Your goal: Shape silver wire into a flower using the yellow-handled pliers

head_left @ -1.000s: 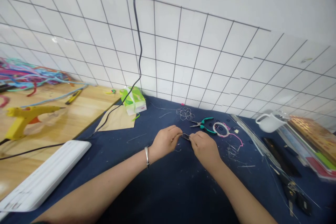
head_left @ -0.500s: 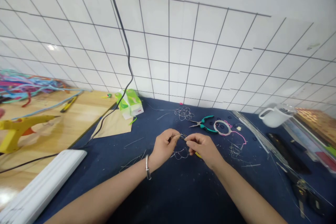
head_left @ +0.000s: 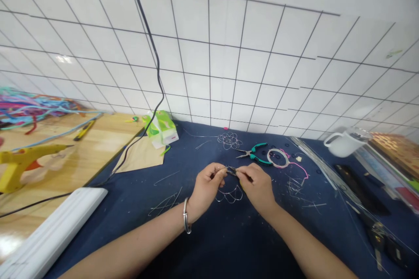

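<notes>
My left hand (head_left: 211, 181) is closed in a pinch on thin wire (head_left: 225, 170), in front of me over the dark blue mat. My right hand (head_left: 257, 185) is closed around a small dark-jawed tool (head_left: 231, 170), by its look pliers; its grip is mostly covered by my fingers. The jaws reach to my left fingertips, where the wire meets them. Just below the hands shows a looped wire flower shape (head_left: 233, 199), its upper part hidden. A second wire flower (head_left: 229, 140) lies flat farther back, near the wall.
Teal-handled pliers (head_left: 253, 155) and a ring-shaped coil (head_left: 277, 158) with pink wire lie right of centre. Wire scraps (head_left: 166, 202) are on both sides. At right are long straight wires (head_left: 314, 163) and a white mug (head_left: 343, 144); at left, a yellow glue gun (head_left: 22, 163).
My right hand has turned, and the dark jaws now show more plainly between my fingertips. The yellow part below that hand is now mostly hidden. My left hand still pinches the wire.
</notes>
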### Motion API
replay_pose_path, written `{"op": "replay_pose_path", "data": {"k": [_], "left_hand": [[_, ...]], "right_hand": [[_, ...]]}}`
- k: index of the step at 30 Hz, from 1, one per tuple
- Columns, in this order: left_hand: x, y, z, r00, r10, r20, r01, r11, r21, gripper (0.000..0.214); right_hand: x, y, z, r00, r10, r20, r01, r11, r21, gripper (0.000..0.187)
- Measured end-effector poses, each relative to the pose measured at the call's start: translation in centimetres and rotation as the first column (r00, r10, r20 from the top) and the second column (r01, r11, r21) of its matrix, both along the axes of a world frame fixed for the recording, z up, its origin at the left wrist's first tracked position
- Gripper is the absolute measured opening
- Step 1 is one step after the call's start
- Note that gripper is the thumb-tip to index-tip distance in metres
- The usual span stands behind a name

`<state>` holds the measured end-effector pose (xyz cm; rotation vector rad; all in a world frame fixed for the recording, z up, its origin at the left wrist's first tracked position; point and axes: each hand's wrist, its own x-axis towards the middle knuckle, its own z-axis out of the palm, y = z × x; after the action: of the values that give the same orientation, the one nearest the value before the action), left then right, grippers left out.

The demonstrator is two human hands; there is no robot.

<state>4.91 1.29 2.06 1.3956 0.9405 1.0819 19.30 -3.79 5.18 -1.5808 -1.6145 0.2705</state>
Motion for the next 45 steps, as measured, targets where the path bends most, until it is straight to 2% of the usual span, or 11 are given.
{"op": "replay_pose_path", "data": {"k": [4, 8, 12, 16, 20, 23, 27, 32, 37, 40, 45], "left_hand": [[0.5, -0.4, -0.3, 0.994, -0.002, 0.109, 0.011, 0.997, -0.078, 0.015], [0.7, -0.8, -0.6, 0.987, 0.004, 0.159, 0.019, 0.990, -0.143, 0.016], [0.9, -1.5, -0.6, 0.976, -0.003, 0.217, 0.049, 0.977, -0.208, 0.017], [1.2, -2.2, -0.5, 0.967, -0.048, 0.249, 0.116, 0.957, -0.264, 0.017], [0.9, -1.9, -0.4, 0.954, -0.132, 0.268, 0.209, 0.937, -0.280, 0.015], [0.5, -1.2, -0.3, 0.952, -0.200, 0.233, 0.257, 0.934, -0.249, 0.013], [0.1, -0.4, -0.2, 0.947, -0.286, 0.145, 0.309, 0.935, -0.172, 0.015], [0.2, -0.3, -0.7, 0.952, -0.299, 0.069, 0.305, 0.944, -0.127, 0.015], [0.2, -0.9, -0.8, 0.948, -0.285, 0.140, 0.307, 0.936, -0.173, 0.015], [0.2, -1.2, -0.8, 0.943, -0.273, 0.192, 0.311, 0.926, -0.214, 0.016], [0.1, -0.8, -0.8, 0.950, -0.193, 0.246, 0.254, 0.936, -0.245, 0.019]], "right_hand": [[0.2, 0.1, 0.0, 0.976, -0.015, -0.217, -0.014, 0.992, -0.128, 0.015], [0.3, 0.3, -0.3, 0.883, -0.020, -0.469, -0.112, 0.961, -0.253, 0.016], [0.2, 0.4, -0.5, 0.817, -0.030, -0.576, -0.151, 0.953, -0.264, 0.018], [0.5, 0.5, -0.7, 0.866, -0.042, -0.499, -0.085, 0.970, -0.230, 0.018], [0.7, 0.3, -0.5, 0.956, -0.032, -0.291, -0.012, 0.989, -0.148, 0.015], [0.6, 0.1, -0.2, 0.989, -0.008, -0.150, -0.007, 0.995, -0.103, 0.015], [0.4, 0.0, -0.1, 0.998, 0.020, -0.064, -0.026, 0.996, -0.091, 0.017], [0.0, -0.1, -0.3, 0.997, 0.015, -0.079, -0.021, 0.997, -0.078, 0.016], [-0.2, -0.1, -0.7, 0.971, -0.040, -0.235, 0.005, 0.989, -0.146, 0.013], [-0.1, 0.1, -0.9, 0.946, -0.035, -0.321, -0.037, 0.976, -0.216, 0.015], [0.5, 0.4, -1.2, 0.953, 0.027, -0.302, -0.106, 0.962, -0.251, 0.023]]}}
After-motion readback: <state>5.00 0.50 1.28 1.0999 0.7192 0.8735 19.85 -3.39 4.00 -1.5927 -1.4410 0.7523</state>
